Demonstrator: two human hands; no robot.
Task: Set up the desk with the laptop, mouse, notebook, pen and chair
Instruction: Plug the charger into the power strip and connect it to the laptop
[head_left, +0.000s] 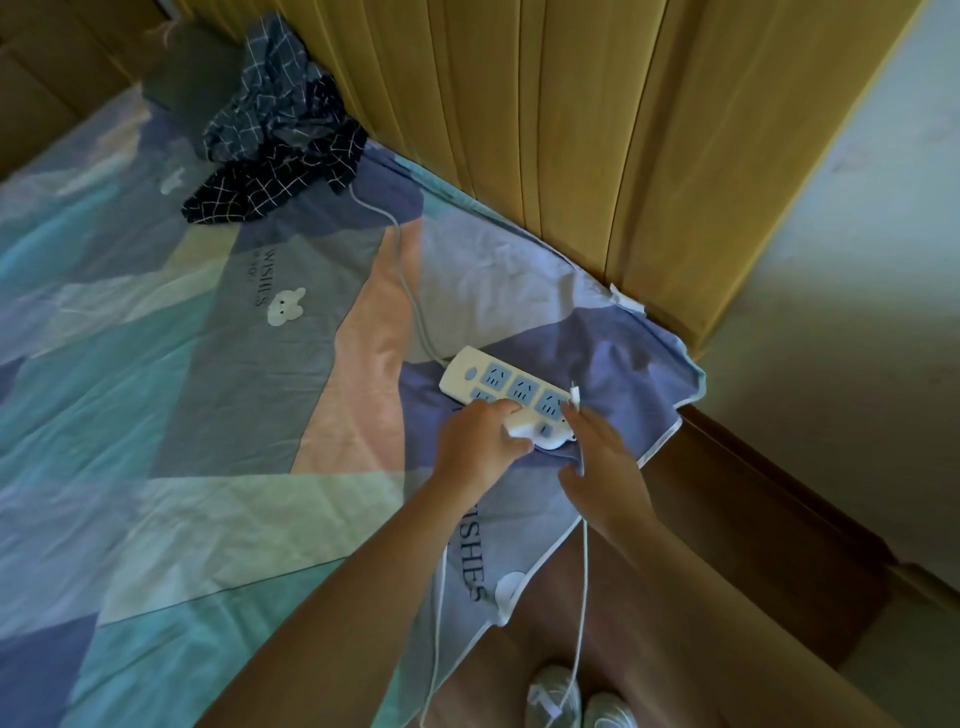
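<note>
Two bare hands are showing: the left hand (480, 441) is closing its grip on one small white plug block (517, 431), and the right hand (605, 460) is spreading open just beside it. One white rectangular plastic power strip (506, 387) is lying under both grips, showing at least five blue sockets; more may be hidden by the hands. Three white cords are counting up: one grey-white lead (410, 291) running away beyond the grips and two thin white cables (584, 571) hanging below them. One dark checked crumpled cloth (280, 140) is lying far beyond the grips. Two pale shoes (582, 701) are standing below.
</note>
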